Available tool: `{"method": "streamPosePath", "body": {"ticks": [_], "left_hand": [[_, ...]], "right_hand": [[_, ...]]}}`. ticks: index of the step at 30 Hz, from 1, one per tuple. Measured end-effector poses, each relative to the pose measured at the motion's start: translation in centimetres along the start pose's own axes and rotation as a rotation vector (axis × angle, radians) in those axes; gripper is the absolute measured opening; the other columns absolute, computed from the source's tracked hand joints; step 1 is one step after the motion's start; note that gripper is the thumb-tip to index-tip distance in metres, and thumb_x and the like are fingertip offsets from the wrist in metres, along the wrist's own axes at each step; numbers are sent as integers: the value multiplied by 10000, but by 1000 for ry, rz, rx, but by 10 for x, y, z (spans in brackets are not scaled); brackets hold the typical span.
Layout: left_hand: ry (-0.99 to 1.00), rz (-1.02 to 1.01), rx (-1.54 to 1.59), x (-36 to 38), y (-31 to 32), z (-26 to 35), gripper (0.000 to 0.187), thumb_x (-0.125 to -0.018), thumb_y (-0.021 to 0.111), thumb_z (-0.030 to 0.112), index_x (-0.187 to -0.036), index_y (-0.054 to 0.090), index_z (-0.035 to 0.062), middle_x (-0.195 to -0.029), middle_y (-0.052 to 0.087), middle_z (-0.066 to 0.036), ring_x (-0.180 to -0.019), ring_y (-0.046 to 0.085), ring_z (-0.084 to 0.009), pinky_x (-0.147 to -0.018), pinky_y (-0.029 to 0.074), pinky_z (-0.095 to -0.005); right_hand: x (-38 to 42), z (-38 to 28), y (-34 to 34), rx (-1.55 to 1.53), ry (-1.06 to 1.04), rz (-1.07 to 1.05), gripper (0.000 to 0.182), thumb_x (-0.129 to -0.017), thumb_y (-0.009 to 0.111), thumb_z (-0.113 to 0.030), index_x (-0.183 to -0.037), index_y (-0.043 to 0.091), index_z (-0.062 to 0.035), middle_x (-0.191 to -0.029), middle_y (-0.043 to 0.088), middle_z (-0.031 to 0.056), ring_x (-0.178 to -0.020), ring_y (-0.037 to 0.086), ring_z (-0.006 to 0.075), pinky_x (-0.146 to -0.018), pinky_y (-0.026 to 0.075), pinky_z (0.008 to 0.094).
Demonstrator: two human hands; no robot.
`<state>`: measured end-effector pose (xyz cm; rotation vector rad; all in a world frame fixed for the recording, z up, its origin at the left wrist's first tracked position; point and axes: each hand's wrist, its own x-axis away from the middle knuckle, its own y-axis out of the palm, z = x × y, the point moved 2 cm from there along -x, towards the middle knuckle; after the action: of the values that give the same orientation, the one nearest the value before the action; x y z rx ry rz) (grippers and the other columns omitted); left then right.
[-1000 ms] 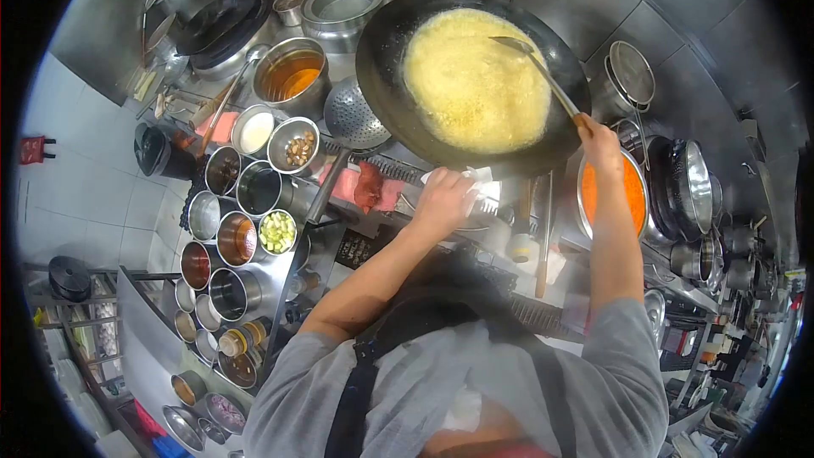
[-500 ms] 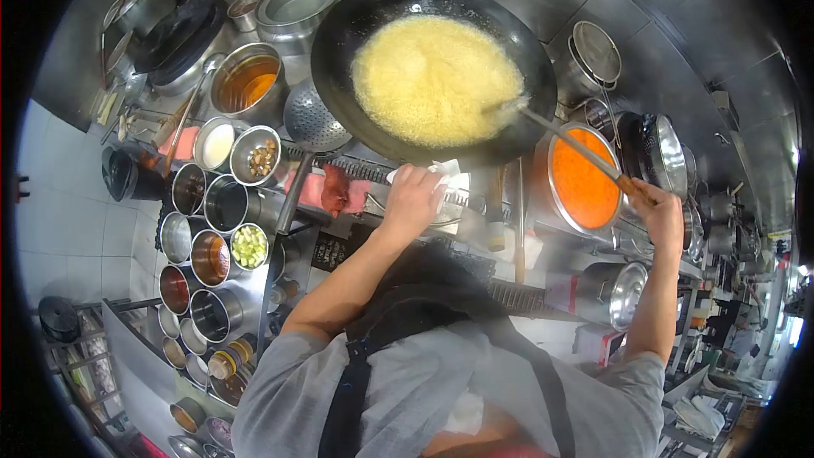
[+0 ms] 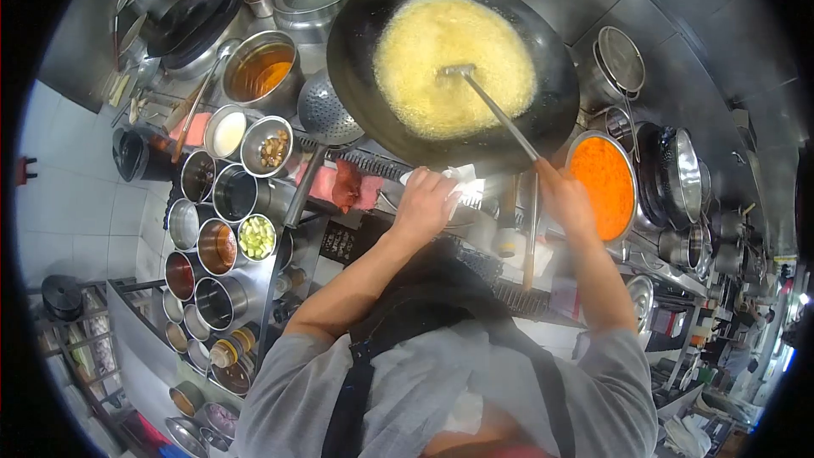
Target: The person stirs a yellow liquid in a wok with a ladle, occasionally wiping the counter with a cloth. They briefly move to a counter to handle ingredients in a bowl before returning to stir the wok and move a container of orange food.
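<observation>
A large black wok [image 3: 356,76] holds bubbling yellow liquid [image 3: 424,42]. My right hand [image 3: 566,197] is wrapped round the handle of a long wok spatula [image 3: 502,119], whose metal head dips into the middle of the liquid. At the wok's near rim, my left hand [image 3: 424,208] is closed on a folded white cloth [image 3: 465,185]. Just right of my right hand stands a metal pot of bright orange liquid [image 3: 604,187]. A perforated skimmer [image 3: 326,110] rests left of the wok, its handle pointing toward me.
Several metal pots of sauces and ingredients crowd the left side, among them a pot of chopped green vegetable [image 3: 256,237] and an amber-liquid pot [image 3: 263,72]. Red and pink cloths [image 3: 346,187] lie by the stove edge. Strainers [image 3: 621,59] and pans stand at right.
My right hand has moved left and closer to me, bringing the spatula head from the liquid's right side to its middle. My left hand stays on the cloth at the rim.
</observation>
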<state>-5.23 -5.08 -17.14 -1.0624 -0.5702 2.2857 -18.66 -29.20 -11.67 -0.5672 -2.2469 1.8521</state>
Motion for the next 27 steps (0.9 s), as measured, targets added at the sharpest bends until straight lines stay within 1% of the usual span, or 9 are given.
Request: {"method": "streamPosePath", "body": {"ticks": [4,7,10,13,18,21,23,24,27], "left_hand": [[7,14,-4,1,1,0,174,-809,696,113,-949,651,19,-892,614,-128,-873,561,-334,-851,445,-444],[18,17,-17,1,0,1,178,-804,701,113,-949,652,22,-896,617,-124,-872,561,-330,-846,447,-440],[23,31,-15,1,0,1,183,-801,703,113,-952,652,24,-898,618,-123,-875,562,-328,-838,447,-437],[25,37,-15,3,1,0,183,-804,701,113,-955,651,24,-894,617,-123,-878,562,-328,-829,446,-434],[35,39,-7,3,-1,1,173,-823,684,122,-960,651,21,-880,612,-124,-876,557,-330,-820,444,-431],[39,25,-38,2,-1,1,158,-849,662,138,-950,650,17,-878,610,-132,-867,553,-334,-815,443,-435],[41,20,-34,2,0,1,157,-847,664,137,-946,649,16,-878,611,-134,-865,553,-334,-813,444,-435],[34,14,-39,2,0,0,156,-846,665,136,-942,648,15,-878,611,-135,-862,553,-334,-811,444,-435],[24,4,-21,1,-1,1,171,-834,675,132,-951,649,9,-887,617,-142,-866,555,-345,-818,442,-442]], "right_hand": [[-47,-8,23,-14,-1,25,359,-929,535,-190,-1288,539,-196,-828,630,256,-791,632,446,-725,512,547],[-80,5,36,-61,32,59,359,-925,542,-202,-1284,547,-199,-862,640,272,-842,626,466,-750,507,549],[-102,19,33,-55,126,74,358,-918,551,-200,-1275,564,-202,-913,653,276,-898,624,461,-785,504,538],[-104,29,11,-57,132,138,326,-911,564,-214,-1233,607,-187,-960,658,265,-933,630,436,-813,502,523],[-75,57,-46,-87,172,220,317,-896,599,-246,-1188,655,-137,-1010,661,242,-980,629,414,-843,507,476],[-40,60,-95,-75,234,194,341,-880,627,-247,-1190,660,-108,-1020,665,236,-988,645,390,-845,514,426],[-16,78,-115,-117,313,186,351,-866,647,-248,-1169,668,-73,-1026,673,237,-990,670,350,-836,518,387],[-2,82,-126,-122,308,198,353,-855,657,-226,-1157,670,-44,-1013,687,232,-979,691,305,-825,518,364],[35,69,-159,-164,332,193,348,-835,675,-174,-1146,670,-19,-987,700,226,-952,704,279,-817,517,348]]}}
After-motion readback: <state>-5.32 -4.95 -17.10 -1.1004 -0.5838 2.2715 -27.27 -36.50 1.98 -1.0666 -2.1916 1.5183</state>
